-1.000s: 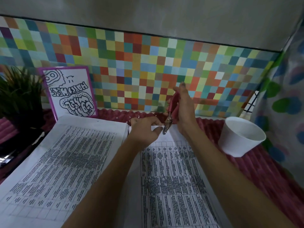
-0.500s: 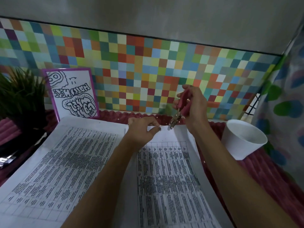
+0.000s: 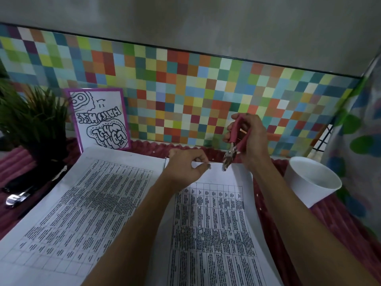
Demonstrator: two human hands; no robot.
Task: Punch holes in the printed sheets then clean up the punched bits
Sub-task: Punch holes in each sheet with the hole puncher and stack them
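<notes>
Printed sheets (image 3: 214,254) lie side by side on the pink ribbed cloth (image 3: 348,228); the one I am working on, the right sheet (image 3: 216,207), runs from the bottom of the view up to the far side of the cloth, between and under my forearms; my left hand (image 3: 183,168) pinches its top margin between thumb and curled fingers, I judge to hold that edge steady and slightly raised so the tool can bite it; my right hand (image 3: 253,139) is wrapped round the pink handles of the plier-type hole punch (image 3: 232,148), held nose-down with its metal head at that same top edge, just beside the left fingertips; whether the paper sits inside the head I cannot tell; the left sheet (image 3: 82,203) lies flat alongside; a white cup (image 3: 311,180) stands near on the right, handy, I suppose, for the punched bits (image 3: 257,195), a few of which dot the cloth between sheet and cup; so punching is in hand and the clean-up is not yet begun.
</notes>
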